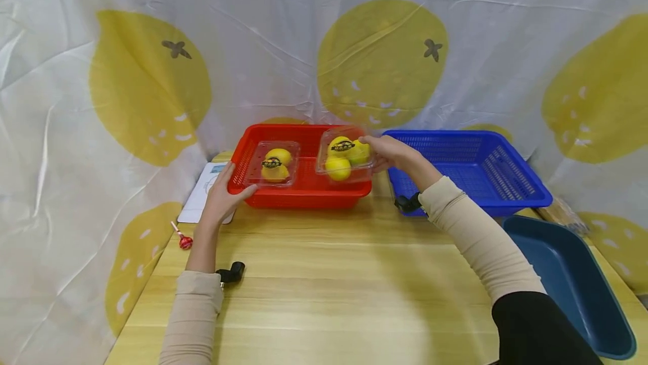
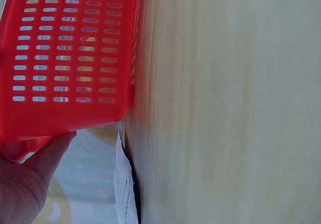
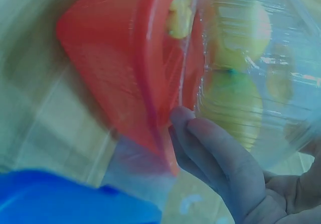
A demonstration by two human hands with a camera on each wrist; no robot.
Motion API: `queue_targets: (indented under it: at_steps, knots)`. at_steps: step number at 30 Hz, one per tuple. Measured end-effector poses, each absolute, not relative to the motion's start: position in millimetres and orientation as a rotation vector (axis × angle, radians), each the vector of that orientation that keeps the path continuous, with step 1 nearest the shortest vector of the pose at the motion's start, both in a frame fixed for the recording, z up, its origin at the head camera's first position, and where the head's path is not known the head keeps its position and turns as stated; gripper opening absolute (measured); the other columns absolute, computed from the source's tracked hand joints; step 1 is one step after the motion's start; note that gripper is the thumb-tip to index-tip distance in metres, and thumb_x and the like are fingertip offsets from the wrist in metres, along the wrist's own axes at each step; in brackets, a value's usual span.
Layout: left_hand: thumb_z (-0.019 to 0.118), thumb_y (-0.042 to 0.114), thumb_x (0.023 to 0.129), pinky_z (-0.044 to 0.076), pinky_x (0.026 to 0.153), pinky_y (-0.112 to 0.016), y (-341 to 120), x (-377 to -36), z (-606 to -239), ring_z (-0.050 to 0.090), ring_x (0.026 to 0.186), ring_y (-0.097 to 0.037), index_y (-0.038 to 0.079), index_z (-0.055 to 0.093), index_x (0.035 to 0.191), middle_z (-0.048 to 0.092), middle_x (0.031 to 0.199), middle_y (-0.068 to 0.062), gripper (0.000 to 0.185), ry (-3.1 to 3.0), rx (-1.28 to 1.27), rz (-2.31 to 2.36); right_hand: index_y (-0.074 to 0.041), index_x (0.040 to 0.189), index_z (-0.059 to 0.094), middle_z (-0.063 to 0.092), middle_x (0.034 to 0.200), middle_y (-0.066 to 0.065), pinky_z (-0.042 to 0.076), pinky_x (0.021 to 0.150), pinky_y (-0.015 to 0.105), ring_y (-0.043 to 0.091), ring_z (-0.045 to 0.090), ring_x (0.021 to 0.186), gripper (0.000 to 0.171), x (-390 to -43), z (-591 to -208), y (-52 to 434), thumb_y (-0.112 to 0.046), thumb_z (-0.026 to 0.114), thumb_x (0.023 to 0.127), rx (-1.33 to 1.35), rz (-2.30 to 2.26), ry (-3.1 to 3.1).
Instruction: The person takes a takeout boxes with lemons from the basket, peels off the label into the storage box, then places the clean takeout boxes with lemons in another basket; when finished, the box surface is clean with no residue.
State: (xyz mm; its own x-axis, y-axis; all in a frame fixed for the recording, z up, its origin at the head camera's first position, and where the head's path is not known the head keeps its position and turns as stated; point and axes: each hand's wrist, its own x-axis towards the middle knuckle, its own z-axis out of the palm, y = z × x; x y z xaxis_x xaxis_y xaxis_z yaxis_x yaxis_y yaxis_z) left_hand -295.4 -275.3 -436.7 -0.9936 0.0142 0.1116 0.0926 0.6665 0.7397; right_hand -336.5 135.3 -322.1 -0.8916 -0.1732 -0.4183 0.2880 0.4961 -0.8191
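My right hand (image 1: 388,149) grips the right side of a clear plastic fruit box (image 1: 361,174) with a dark label and yellow fruits (image 1: 338,169) inside. The box is over the right part of a red basket (image 1: 304,201), slightly tilted. In the right wrist view, fingers (image 3: 228,156) curl along the edge of the clear plastic. A second clear box (image 1: 255,172), holding yellow fruits (image 1: 274,172), lies in the basket's left part. My left hand (image 1: 219,199) spans the basket's front left corner, its thumb (image 2: 52,151) touching the corner under the rim.
A blue basket (image 1: 466,176) stands right of the red one, with a dark teal tray (image 1: 562,275) in front of it at the right edge. On the left lie a white sheet (image 1: 197,199) and a red lollipop (image 1: 185,242). A lemon-print cloth (image 1: 273,44) hangs behind.
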Motion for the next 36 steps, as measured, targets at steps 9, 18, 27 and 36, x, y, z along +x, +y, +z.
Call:
queue_targets:
  at_steps: [9, 18, 27, 36]
  knots:
    - [0.065, 0.057, 0.085, 0.029, 0.111, -0.066, -279, -297, -432, 0.016, 0.149, -0.039, 0.017, 0.011, 0.158, 0.009, 0.166, -0.004, 0.099, -2.795, -0.078, -1.237, -0.005, 0.091, 0.050, 0.044, 0.066, 0.001, 0.059, 0.084, 0.039, 0.012, 0.056, 0.051, 0.048, -309, -316, 160, -0.052, 0.047, 0.098, 0.098, -1.515, 2.276]
    - [0.065, 0.057, 0.084, 0.026, 0.112, -0.067, -286, -298, -428, 0.014, 0.150, -0.038, 0.016, 0.011, 0.158, 0.008, 0.166, -0.004, 0.100, -2.780, -0.075, -1.257, -0.020, 0.050, 0.034, 0.026, 0.045, -0.007, 0.053, 0.066, 0.028, 0.003, 0.044, 0.050, 0.061, -272, -314, 176, -0.056, 0.043, 0.098, -0.032, -1.448, 2.343]
    - [0.066, 0.055, 0.085, 0.028, 0.112, -0.066, -290, -297, -424, 0.014, 0.150, -0.040, 0.015, 0.010, 0.158, 0.008, 0.166, -0.006, 0.099, -2.774, -0.088, -1.269, -0.018, 0.050, 0.031, 0.022, 0.048, -0.007, 0.029, 0.050, 0.026, 0.011, 0.020, 0.042, 0.063, -235, -323, 179, -0.057, 0.042, 0.098, -0.043, -1.441, 2.348]
    - [0.065, 0.057, 0.085, 0.027, 0.112, -0.067, -291, -299, -424, 0.013, 0.150, -0.039, 0.016, 0.010, 0.158, 0.007, 0.166, -0.006, 0.100, -2.784, -0.085, -1.261, -0.018, 0.054, 0.036, 0.031, 0.049, -0.008, 0.044, 0.059, 0.028, 0.010, 0.043, 0.050, 0.060, -203, -340, 177, -0.059, 0.042, 0.098, -0.003, -1.450, 2.339]
